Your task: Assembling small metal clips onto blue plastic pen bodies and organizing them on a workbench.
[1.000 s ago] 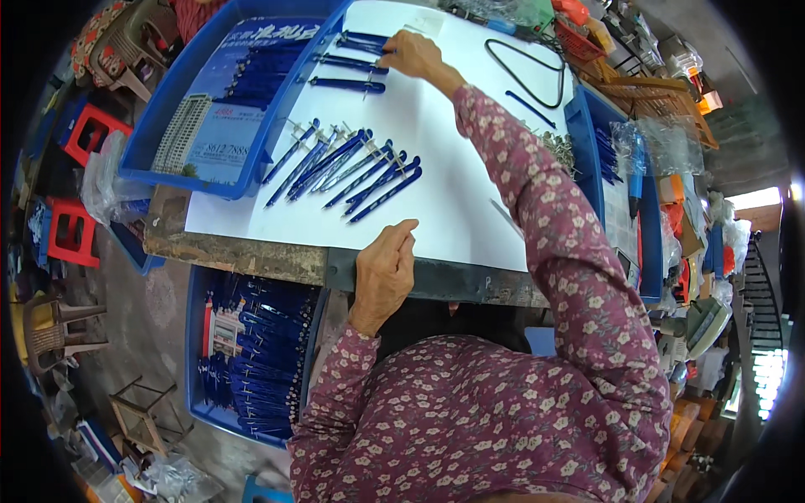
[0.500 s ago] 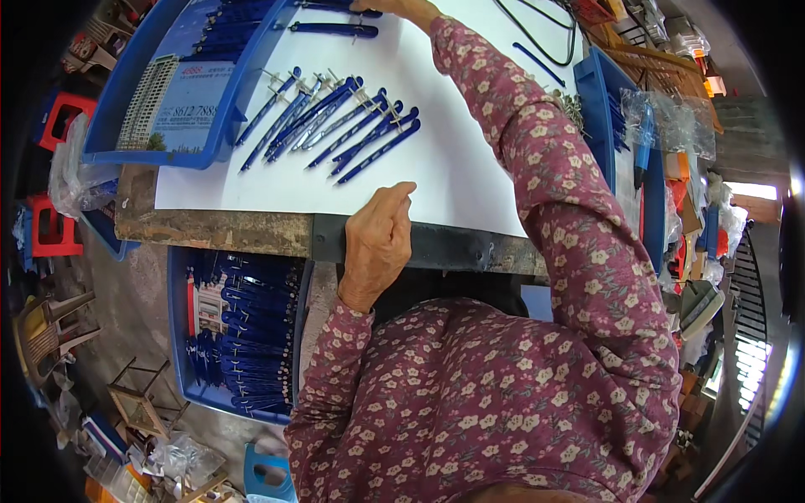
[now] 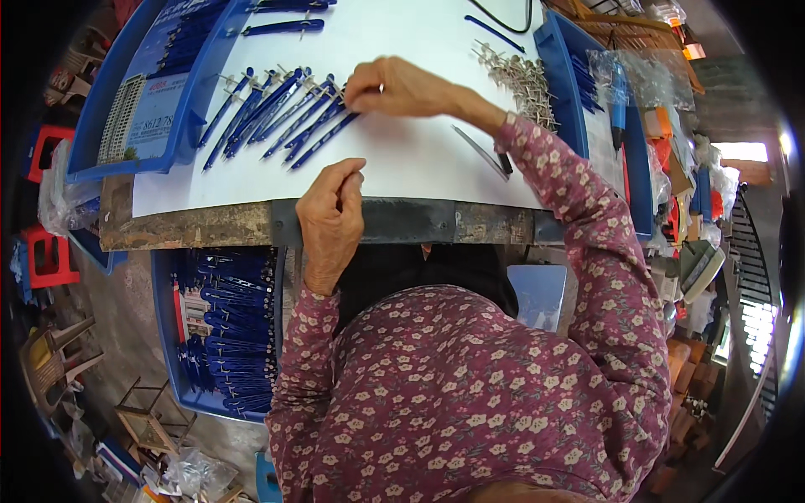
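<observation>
Here's the right hand (image 3: 390, 90), out over the white sheet (image 3: 419, 176), thumb and fingers bent in close at the upper end of the rightmost strip (image 3: 323, 142). Whether they pinch it or just hover against it, you cannot tell: the hand itself covers the spot. That strip ends a slanting row of blue strips (image 3: 283, 138), pale metal pins poking out near their tops, laid close together left of the hand.

And the left hand (image 3: 331, 222)! Down at the table's front edge (image 3: 193, 226), fingers folded in narrow, knuckles up, below the row and apart from it.

Over on the right, a heap of metal pins (image 3: 524, 84) lies beside the right blue tray (image 3: 563, 84), with a slim metal tool (image 3: 478, 149) near the right forearm and 1 loose strip (image 3: 495, 34) up above. The left blue tray (image 3: 201, 105) flanks the row on its other side. Under the table, a blue bin (image 3: 166, 335) carries plenty more blue pieces (image 3: 239, 335).
</observation>
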A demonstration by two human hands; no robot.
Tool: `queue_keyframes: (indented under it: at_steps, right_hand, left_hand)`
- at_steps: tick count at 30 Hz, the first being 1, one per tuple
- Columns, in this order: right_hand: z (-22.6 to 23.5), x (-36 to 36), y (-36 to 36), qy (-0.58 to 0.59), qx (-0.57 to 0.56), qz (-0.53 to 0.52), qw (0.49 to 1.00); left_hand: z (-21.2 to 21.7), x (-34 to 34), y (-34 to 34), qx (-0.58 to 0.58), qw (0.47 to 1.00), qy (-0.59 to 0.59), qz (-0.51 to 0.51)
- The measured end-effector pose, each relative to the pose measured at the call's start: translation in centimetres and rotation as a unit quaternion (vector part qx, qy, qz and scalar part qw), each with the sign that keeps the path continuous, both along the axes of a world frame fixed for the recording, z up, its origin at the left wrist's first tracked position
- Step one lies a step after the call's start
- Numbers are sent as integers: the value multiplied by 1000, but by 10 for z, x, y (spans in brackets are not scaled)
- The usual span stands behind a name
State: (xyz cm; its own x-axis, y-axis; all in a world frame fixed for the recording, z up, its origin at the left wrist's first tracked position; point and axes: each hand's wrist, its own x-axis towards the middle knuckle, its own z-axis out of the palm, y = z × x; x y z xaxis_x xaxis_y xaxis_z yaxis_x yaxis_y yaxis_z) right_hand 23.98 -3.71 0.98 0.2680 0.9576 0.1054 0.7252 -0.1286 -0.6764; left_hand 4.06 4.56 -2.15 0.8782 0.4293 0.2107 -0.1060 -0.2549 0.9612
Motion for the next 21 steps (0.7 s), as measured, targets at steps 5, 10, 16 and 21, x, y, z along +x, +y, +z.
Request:
queue_keyframes:
  at_steps: [5,10,16,21]
  right_hand:
    - [-17,-25,-17,-123,2,-54,991]
    - [-17,-32,-28,-138,33,-91,986]
    - [7,-53,-63,-122,-20,-71,990]
    - [24,-72,-108,-92,-17,-71,993]
  left_hand:
    - [1,3,1,-7,1000,9,6]
    - [14,33,8,349,928,-91,92]
    - [-6,63,17,526,847,-4,79]
    - [-12,70,20,539,840,-46,44]
